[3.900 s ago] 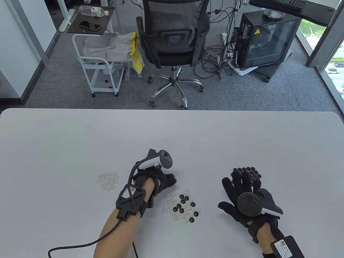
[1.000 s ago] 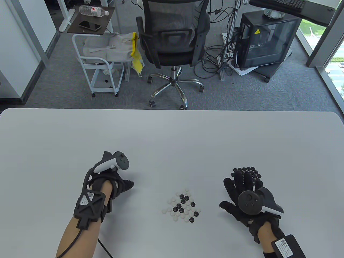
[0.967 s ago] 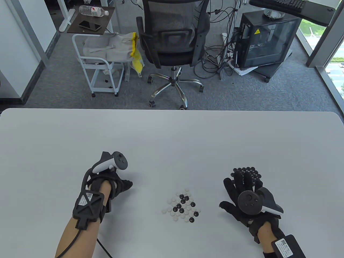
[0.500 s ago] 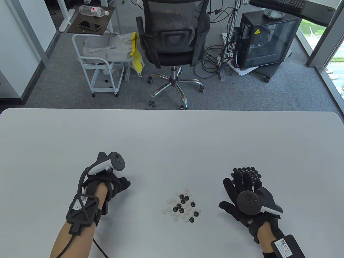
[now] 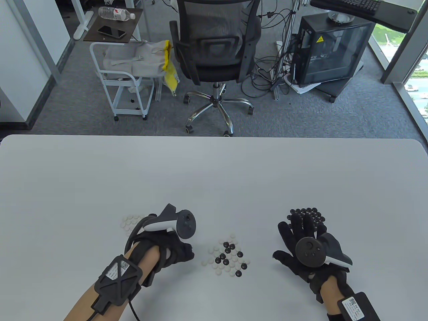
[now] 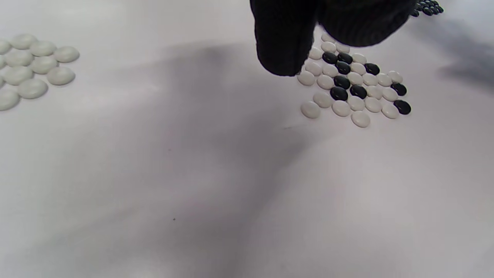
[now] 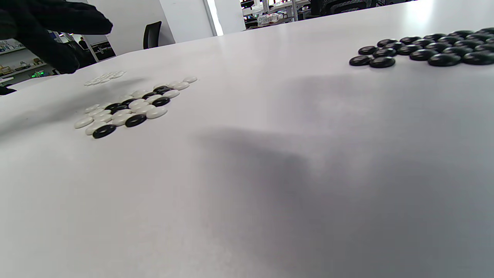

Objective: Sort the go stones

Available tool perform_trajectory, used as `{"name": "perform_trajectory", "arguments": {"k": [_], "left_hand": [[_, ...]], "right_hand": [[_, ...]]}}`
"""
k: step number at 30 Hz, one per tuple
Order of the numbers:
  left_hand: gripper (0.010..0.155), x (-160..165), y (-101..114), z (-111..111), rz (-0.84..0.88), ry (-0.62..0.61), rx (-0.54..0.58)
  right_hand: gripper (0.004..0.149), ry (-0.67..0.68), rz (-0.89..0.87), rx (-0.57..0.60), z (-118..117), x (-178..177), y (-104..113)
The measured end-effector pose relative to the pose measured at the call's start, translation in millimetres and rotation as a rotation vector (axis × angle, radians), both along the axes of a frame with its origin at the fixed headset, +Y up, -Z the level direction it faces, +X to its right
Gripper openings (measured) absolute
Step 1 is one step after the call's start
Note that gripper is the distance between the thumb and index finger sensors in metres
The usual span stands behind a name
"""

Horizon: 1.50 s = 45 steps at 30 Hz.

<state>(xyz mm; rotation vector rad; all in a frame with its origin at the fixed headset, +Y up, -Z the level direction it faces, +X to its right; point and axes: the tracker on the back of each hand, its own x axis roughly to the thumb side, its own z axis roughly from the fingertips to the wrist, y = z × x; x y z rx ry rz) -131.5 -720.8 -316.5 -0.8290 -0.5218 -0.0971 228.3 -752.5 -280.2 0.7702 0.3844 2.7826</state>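
White pile (image 5: 128,222) is seen far left on worktop (image 5: 214,167). Left hand (image 5: 174,249) is held just left of mixed pile (image 5: 227,255), fingers (image 6: 283,46) curled, nothing gripped. Mixed pile is elongated, slanting toward near-right. Right hand (image 5: 302,239) is laid flat, fingers spread, over black pile (image 5: 307,214).

Glossy smooth stones (image 6: 353,87), matt table (image 5: 214,174)

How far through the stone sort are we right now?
Partly done. A white pile lies on the left and a black pile on the right. The left hand hovers beside the mixed cluster, apparently empty; the right hand rests flat. Left: both colours in that cluster.
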Motion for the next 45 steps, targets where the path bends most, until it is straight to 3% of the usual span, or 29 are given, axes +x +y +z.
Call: {"name": "perform_trajectory", "arguments": {"k": [12,18,29,36,45], "left_hand": [[0.067,28,-42,18,-0.072,-0.090,-0.066],[0.065,-18,-45,23,-0.094,0.011,-0.058],[0.065,-164,-43,24,-0.157,0.428,-0.061],[0.067,-187,-49,5,-0.064,0.556,-0.083],[0.067,-183,-49,-13,-0.057,0.577,-0.086]], "right_hand": [[0.085,-0.001,0.009,-0.010,0,1,-1],[0.085,-0.002,0.006,-0.001,1,2,1],[0.085,-0.012,0.010,-0.015,-1,6,-1],[0.085,-0.007,0.007,-0.020,-1,4,-3],[0.085,-0.017,0.000,-0.022,-1,6,-2]]}}
